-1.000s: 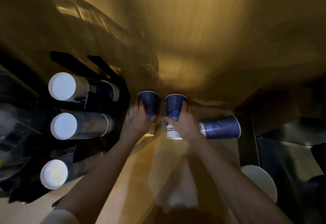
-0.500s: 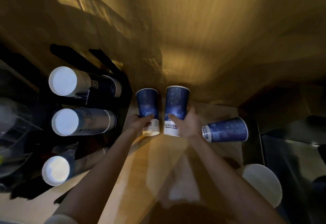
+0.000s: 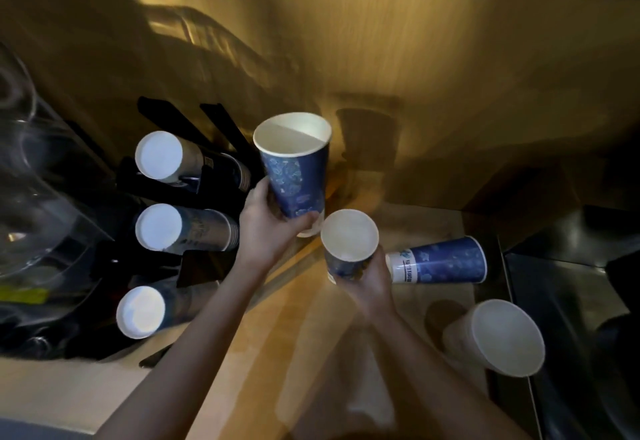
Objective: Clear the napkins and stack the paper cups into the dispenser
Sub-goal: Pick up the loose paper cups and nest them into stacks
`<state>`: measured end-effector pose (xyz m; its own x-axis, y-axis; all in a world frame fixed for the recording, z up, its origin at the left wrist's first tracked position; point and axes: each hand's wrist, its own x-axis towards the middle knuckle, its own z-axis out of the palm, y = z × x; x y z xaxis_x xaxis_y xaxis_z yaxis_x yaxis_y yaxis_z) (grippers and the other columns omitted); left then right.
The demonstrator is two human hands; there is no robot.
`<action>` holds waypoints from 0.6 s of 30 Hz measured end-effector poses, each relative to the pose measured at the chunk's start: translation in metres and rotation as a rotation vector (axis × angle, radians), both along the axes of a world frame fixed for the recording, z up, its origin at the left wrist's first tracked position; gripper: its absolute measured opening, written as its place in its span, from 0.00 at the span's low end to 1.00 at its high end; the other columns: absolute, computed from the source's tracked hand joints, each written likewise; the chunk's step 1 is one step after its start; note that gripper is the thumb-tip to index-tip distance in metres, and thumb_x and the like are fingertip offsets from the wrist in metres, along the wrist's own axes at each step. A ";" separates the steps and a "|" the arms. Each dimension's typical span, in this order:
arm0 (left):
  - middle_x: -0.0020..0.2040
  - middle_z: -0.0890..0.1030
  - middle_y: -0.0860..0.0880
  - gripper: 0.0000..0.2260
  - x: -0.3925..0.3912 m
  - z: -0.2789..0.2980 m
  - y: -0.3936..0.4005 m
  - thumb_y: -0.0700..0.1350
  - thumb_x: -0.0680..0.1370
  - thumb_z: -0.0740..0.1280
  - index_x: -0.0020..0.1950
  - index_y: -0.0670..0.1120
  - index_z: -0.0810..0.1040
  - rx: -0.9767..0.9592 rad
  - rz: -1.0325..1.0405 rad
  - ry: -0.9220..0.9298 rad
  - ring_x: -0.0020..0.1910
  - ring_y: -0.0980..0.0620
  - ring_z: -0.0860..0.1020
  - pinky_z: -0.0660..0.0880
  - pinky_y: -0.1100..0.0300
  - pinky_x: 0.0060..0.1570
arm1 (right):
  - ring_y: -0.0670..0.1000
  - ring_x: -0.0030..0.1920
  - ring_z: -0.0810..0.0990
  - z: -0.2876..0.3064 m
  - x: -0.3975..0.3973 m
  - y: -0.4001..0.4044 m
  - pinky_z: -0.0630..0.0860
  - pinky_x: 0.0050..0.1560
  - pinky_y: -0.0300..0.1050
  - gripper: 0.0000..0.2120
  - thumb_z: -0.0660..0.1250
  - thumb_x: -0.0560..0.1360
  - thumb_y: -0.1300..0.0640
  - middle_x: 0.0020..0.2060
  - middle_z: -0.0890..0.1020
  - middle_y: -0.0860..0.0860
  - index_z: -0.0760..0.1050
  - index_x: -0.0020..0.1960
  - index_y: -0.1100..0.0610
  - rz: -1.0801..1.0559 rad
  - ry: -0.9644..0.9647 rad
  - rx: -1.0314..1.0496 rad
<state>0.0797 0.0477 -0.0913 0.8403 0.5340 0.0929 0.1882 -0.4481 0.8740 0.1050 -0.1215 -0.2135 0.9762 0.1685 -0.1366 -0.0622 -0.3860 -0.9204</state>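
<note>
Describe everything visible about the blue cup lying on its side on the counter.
The blue paper cup lies on its side on the wooden counter, mouth pointing right, white printed band at its base toward the right hand. Pale floral print covers its wall. It looks undented, and neither hand grips it.

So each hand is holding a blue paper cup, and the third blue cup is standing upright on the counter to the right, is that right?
Not quite. The head view shows the third blue cup lying on its side on the counter, not upright. The left hand and right hand each hold a blue cup.
</note>
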 end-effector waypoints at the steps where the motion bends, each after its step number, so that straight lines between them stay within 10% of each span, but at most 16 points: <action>1: 0.63 0.75 0.45 0.34 -0.003 0.006 -0.004 0.48 0.63 0.77 0.66 0.44 0.68 0.003 -0.016 -0.038 0.60 0.52 0.74 0.74 0.65 0.55 | 0.46 0.59 0.72 0.000 -0.002 0.000 0.68 0.53 0.29 0.42 0.79 0.58 0.61 0.60 0.72 0.49 0.61 0.66 0.51 0.006 0.009 0.006; 7: 0.56 0.79 0.50 0.29 -0.017 0.012 -0.030 0.50 0.60 0.79 0.57 0.51 0.70 -0.081 -0.172 -0.086 0.55 0.52 0.78 0.77 0.57 0.51 | 0.52 0.59 0.75 0.004 -0.003 -0.001 0.75 0.60 0.50 0.40 0.77 0.60 0.63 0.60 0.75 0.53 0.61 0.66 0.54 0.029 0.026 0.030; 14: 0.59 0.77 0.47 0.34 -0.017 -0.027 -0.045 0.48 0.61 0.79 0.62 0.44 0.69 0.076 -0.187 0.060 0.55 0.53 0.74 0.72 0.62 0.50 | 0.45 0.51 0.75 0.001 0.001 -0.001 0.69 0.38 0.18 0.35 0.78 0.58 0.63 0.53 0.75 0.48 0.62 0.52 0.38 0.013 0.045 -0.004; 18: 0.62 0.74 0.42 0.38 -0.017 -0.045 -0.044 0.48 0.60 0.79 0.65 0.41 0.68 0.182 -0.287 0.113 0.62 0.45 0.72 0.69 0.56 0.59 | 0.53 0.56 0.76 0.000 0.001 -0.001 0.77 0.54 0.46 0.33 0.77 0.59 0.60 0.56 0.77 0.53 0.65 0.59 0.48 0.016 0.007 -0.047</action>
